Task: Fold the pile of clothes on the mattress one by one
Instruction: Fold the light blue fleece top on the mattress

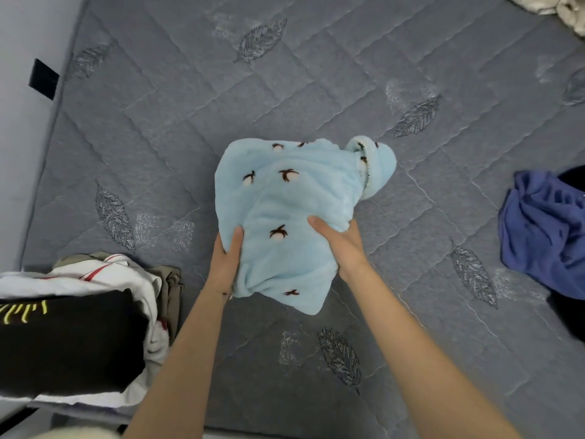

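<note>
A light blue fleece garment (291, 198) with small brown-and-white motifs lies bunched in the middle of the grey quilted mattress (196, 115). My left hand (226, 258) grips its near left edge, thumb on top and fingers underneath. My right hand (340, 240) grips its near right side the same way. A rolled cuff or collar of the garment (376, 166) sticks out at its far right corner.
A stack of folded clothes (76, 331), black on top of white and olive, sits at the near left. A crumpled blue garment (544, 236) lies at the right edge, with pale fabric (566, 7) in the far right corner. A wall (25, 90) borders the mattress on the left.
</note>
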